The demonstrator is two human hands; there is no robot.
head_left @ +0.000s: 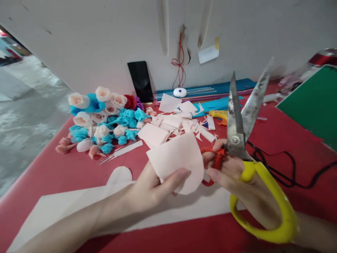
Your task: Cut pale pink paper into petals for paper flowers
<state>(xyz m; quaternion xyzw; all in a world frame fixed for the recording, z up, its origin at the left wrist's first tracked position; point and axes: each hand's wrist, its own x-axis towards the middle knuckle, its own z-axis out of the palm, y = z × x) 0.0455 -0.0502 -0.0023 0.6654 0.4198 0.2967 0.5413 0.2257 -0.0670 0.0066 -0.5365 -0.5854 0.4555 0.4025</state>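
Note:
My left hand (147,189) is closed on a pale pink paper piece (179,161), with the thumb pressed across its front. The piece has a straight upper left edge and a rounded right side. Just right of it, my right hand (229,172) holds large scissors (237,140). Their worn metal blades point upward and stand apart, away from the paper. A big yellow handle loop hangs over my wrist, and a red loop shows at my fingers. Below my hands lies a long pale paper strip (158,214), with a rounded cut piece (119,175) at its far edge.
Pink and blue paper flowers (105,123) crowd the table's left side. Pink paper scraps (173,121) lie mid-table, with a yellow-handled tool (218,114) beside them. A black phone (140,81) leans on the wall. A black cord (286,181) and green board (313,105) are at right.

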